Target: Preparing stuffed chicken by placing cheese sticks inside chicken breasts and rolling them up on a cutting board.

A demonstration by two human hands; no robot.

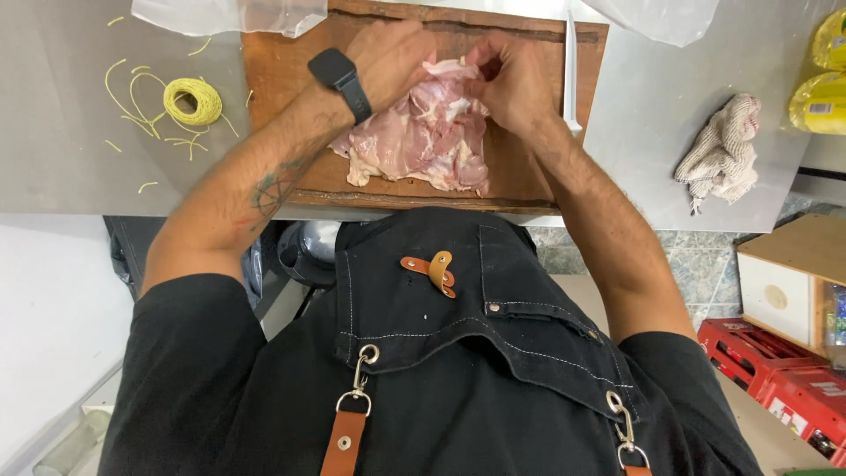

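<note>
While the raw meat point(423, 132) lies spread flat on the wooden board point(282, 79) at upper centre, the left hand point(392, 57) and right hand point(511, 84) pinch its far edge with curled fingers; it looks untied, the yellow twine point(192, 100) untouched at upper left. Yellow packages point(824, 84) sit at the right edge.

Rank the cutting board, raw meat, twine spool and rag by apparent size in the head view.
1. wooden cutting board
2. raw meat
3. rag
4. yellow twine spool
All lie on one counter, so nearness hardly skews this.
</note>
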